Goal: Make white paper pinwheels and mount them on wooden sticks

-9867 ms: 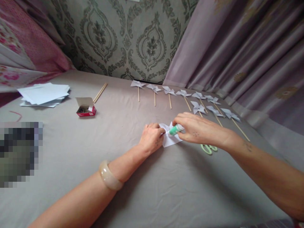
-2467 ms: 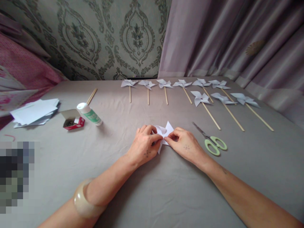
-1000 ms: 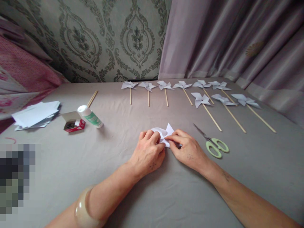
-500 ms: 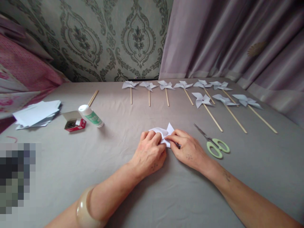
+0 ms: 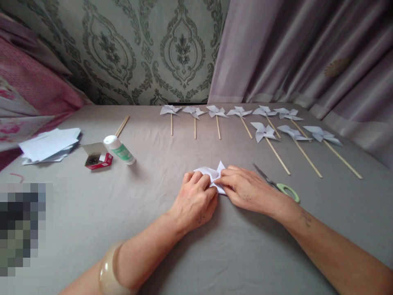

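Note:
A white paper pinwheel [image 5: 210, 170] lies on the grey cloth, partly covered by both hands. My left hand [image 5: 196, 196] is closed on its near left side, with the fingers curled over the paper. From the right, my right hand [image 5: 244, 186] pinches or presses near the paper's centre; its fingertips are partly hidden. Scissors [image 5: 288, 192] with pale green handles lie just beyond my right wrist, which covers one handle loop.
Several finished pinwheels on sticks [image 5: 265, 132] lie at the back and right. To the left are a glue stick [image 5: 119, 150], a small red box [image 5: 98, 160] holding small dark items, wooden sticks [image 5: 123, 126] and a stack of white paper [image 5: 50, 143].
My right wrist and forearm have shifted up and right, now covering one scissor handle. The left hand stays on the paper. The whole view has shifted slightly.

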`<state>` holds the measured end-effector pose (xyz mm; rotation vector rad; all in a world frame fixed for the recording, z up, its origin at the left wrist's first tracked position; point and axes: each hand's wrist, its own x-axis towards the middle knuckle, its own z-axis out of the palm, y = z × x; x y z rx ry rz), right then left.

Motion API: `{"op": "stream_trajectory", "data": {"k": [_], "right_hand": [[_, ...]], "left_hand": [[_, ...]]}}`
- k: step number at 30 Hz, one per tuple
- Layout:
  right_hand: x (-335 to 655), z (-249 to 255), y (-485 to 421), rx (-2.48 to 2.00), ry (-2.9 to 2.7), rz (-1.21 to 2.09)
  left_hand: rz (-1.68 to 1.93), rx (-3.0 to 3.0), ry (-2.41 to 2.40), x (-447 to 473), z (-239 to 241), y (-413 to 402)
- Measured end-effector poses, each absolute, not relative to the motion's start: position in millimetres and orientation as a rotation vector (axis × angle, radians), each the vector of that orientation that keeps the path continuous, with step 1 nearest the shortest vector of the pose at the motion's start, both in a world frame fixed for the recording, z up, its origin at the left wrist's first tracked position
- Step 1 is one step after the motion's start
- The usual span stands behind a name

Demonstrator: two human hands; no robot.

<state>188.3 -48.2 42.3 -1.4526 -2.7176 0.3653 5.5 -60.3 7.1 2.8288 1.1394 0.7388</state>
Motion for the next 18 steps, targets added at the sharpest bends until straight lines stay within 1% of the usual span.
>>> {"op": "stream_trajectory", "data": {"k": [9, 18], "right_hand": [[187, 46, -43, -1.556, -2.707, 0.47], [172, 65, -37, -1.659, -2.719, 0.392]], "left_hand": [[0.715, 2.863, 1.12, 7, 5, -60], [0.668, 2.959, 1.068, 6, 7, -59]]}}
